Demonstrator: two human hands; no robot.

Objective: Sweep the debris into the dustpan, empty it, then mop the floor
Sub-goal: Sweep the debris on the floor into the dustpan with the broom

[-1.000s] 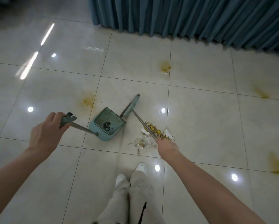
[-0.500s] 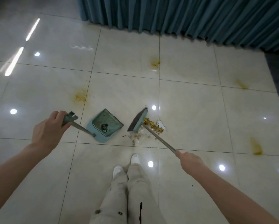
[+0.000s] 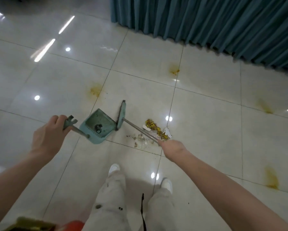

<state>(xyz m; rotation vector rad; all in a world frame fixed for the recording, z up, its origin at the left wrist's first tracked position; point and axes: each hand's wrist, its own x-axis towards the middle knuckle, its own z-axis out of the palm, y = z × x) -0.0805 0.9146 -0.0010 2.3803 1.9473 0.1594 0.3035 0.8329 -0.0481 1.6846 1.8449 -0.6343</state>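
Since the earlier frame, the broom [image 3: 121,114] head has shifted left, away from the debris [image 3: 154,128], and now stands just beside the right rim of the dustpan [image 3: 98,139]. The dustpan sits on the floor [image 3: 206,127] at frame centre and holds one small dark clump [image 3: 98,128]. The debris pile lies on the tile right of centre, under the broom pole [image 3: 140,129].

The left hand [image 3: 46,139] has its fingers curled round the dustpan's handle [image 3: 69,124]. The right hand [image 3: 172,147] grips the pole's near end; its fingers are hidden behind the hand.

Yellow stains [image 3: 174,70] mark several tiles.
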